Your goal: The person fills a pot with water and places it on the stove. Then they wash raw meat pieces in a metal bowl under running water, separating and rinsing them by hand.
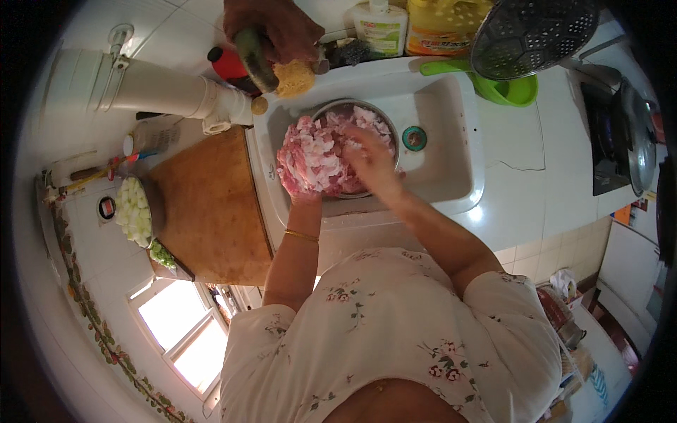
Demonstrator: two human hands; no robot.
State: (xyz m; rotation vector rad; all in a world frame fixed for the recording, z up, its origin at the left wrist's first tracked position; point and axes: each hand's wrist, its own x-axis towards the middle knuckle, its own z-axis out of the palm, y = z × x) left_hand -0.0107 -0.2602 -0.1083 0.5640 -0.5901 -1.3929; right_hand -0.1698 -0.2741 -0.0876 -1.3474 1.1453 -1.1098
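A large heap of raw, pink-and-white chopped meat [316,158] overhangs the left side of a round metal bowl [395,132]. The bowl stands in a white sink [447,137]. My left hand [305,197] supports the overhanging meat from below; its fingers are hidden under the pieces, and a gold bracelet [301,235] circles that wrist. Over the bowl, my right hand [370,161] lies against the meat. Motion blurs its fingers, so whether they grip any pieces is unclear.
A wooden board [211,211] lies left of the sink, beside a bowl of pale cut chunks [133,211] and chopped greens [162,255]. Bottles [380,31] and a yellow scrubber [294,79] line the back. To the right are a green plastic dipper [510,92] and a lidded pan [637,137] on a stove.
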